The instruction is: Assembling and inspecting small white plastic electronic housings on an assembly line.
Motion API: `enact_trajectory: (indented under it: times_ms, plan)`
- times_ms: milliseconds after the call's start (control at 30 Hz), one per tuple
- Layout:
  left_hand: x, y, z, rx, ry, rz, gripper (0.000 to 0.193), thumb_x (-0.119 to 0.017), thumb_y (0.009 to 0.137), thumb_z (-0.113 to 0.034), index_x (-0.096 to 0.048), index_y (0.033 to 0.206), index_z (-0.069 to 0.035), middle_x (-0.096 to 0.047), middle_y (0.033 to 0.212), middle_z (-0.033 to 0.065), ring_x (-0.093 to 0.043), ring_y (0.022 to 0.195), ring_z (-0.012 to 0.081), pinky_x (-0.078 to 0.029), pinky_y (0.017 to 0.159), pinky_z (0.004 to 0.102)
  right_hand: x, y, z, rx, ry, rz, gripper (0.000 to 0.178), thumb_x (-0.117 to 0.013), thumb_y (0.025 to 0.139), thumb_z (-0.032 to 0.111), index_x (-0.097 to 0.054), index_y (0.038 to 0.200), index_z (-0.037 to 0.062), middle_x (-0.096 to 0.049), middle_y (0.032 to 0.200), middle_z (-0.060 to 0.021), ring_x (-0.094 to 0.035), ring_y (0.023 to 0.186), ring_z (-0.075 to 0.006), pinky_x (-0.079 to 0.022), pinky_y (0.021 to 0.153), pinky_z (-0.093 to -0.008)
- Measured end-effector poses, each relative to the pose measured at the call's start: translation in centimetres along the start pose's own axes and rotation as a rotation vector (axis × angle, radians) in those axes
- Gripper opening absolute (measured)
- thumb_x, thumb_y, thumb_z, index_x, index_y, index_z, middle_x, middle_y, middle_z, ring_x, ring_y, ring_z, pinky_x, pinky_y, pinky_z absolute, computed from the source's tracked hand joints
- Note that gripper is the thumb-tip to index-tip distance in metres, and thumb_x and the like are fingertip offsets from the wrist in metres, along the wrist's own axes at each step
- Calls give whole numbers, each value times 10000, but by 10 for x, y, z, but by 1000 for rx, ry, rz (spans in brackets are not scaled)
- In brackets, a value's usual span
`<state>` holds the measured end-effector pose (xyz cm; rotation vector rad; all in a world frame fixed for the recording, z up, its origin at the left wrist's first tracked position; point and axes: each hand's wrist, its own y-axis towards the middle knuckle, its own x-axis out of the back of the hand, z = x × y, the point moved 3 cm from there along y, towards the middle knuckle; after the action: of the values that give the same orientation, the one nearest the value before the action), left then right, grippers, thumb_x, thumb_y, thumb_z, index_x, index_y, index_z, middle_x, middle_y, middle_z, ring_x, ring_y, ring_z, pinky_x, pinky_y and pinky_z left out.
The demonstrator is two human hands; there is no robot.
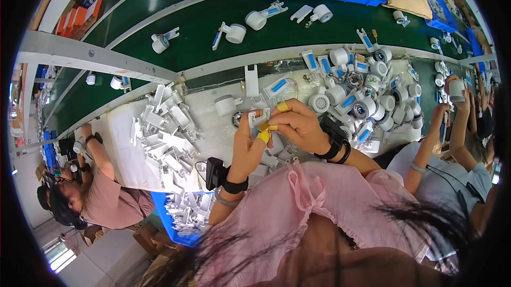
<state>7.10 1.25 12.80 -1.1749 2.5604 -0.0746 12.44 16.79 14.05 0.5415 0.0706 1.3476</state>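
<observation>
My left hand (249, 151) is closed around a small white plastic part (259, 117), held above the worktable. The fingers of my right hand (302, 127) are pinched against the same spot, at a small yellowish-brown piece (263, 126) by the white part. Whether that piece is joined to the part, I cannot tell. Yellow tape wraps some fingertips on both hands. Just left of the hands lies a white cylindrical fan head (225, 105), close to a round dark-centred part (238, 119). Beyond them are a flat white cover (251, 80) and a white housing with a blue strip (279, 86).
White plastic housings (169, 132) are heaped on the left, above a blue bin (175, 234) of similar parts. Fan heads (367, 95) pile up on the right. A green conveyor belt (197, 18) carries scattered units behind a rail. Co-workers (114, 191) sit on both sides.
</observation>
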Motion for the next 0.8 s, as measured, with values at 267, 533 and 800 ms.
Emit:
enact_trajectory:
  times_ms: [267,533,800]
  plan:
    - [-2,0,0,-5,89,-5,464,-437,818,34,-400,1278,-4,-550,1001,105,-557,743,117,-505,614,252,1,-2,-1,-26,-5,-49,225,-692,755,-32,-700,954,72,-601,972,-78,-584,868,-225,-475,744,-299]
    - [-3,0,1,-1,116,6,476,-419,799,29,-405,1274,-8,-550,985,106,-555,742,118,-508,622,252,-1,-6,-7,-26,36,-64,247,-706,739,-28,-709,962,80,-606,950,-67,-578,856,-223,-471,735,-301]
    - [-3,-2,3,-25,144,-10,465,-415,780,17,-427,1245,19,-560,975,107,-551,764,125,-482,650,250,-1,-7,-2,72,-144,-109,264,-713,702,-20,-705,940,94,-607,914,-61,-565,828,-242,-461,716,-322]
